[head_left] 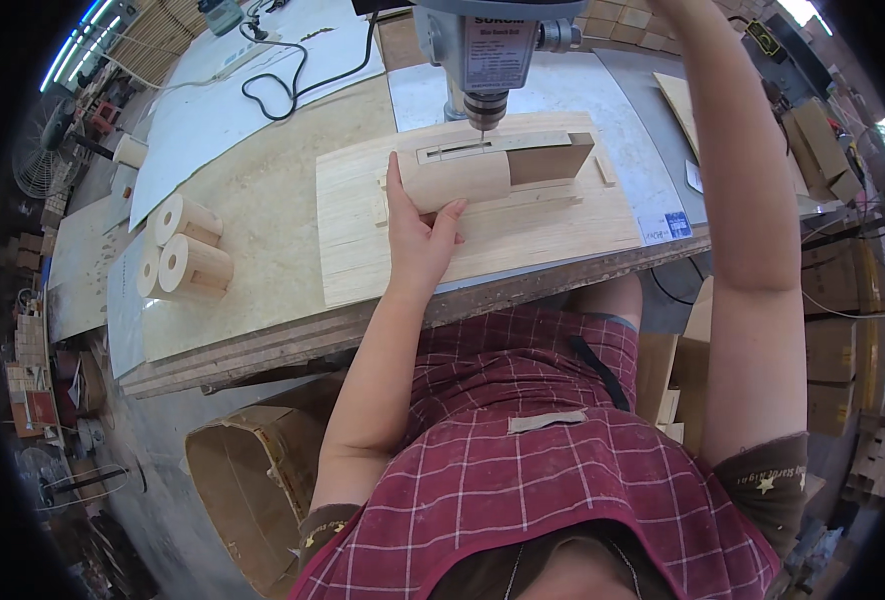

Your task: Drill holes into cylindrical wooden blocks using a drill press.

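Note:
A pale wooden cylinder (453,182) lies on its side under the drill press (483,50). My left hand (418,235) grips it from the near left, with one digit up along its left end and others against its near side. Along the cylinder's top runs a flat wooden jig strip (523,146) with a narrow slot. The drill bit (483,136) points down at this slot; whether it touches wood I cannot tell. A block (553,165) sits against the cylinder's right end. My right arm reaches up past the drill press, and its hand is beyond the upper edge.
A wooden base board (363,260) lies beneath the work on the bench. Several wooden cylinders with end holes (195,265) stand grouped at the left. A black cable (293,95) curls across the back left. Below the bench is an open cardboard box (253,490).

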The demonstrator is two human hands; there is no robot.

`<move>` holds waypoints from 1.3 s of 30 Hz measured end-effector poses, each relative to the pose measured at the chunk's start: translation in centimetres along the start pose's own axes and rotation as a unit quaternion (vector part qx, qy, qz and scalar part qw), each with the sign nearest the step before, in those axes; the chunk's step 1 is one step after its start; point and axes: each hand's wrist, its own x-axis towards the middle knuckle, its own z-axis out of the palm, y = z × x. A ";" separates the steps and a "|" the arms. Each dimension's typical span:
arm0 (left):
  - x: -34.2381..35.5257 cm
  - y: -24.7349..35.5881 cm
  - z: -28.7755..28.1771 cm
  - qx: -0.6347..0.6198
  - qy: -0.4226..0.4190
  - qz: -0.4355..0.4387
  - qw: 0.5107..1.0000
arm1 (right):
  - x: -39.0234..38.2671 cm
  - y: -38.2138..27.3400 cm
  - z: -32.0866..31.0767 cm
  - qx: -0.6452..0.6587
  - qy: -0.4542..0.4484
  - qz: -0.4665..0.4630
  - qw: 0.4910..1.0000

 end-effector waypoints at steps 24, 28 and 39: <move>-0.1 0.1 0.3 0.029 0.020 0.004 0.999 | -14.5 1.7 7.9 -0.231 0.290 -0.154 0.916; 0.0 -0.1 0.2 0.026 0.017 0.009 0.999 | -15.5 3.7 9.8 -0.178 0.307 -0.151 0.923; 0.0 -0.3 0.2 0.027 0.015 0.013 0.999 | -16.0 5.1 10.7 -0.149 0.294 -0.165 0.930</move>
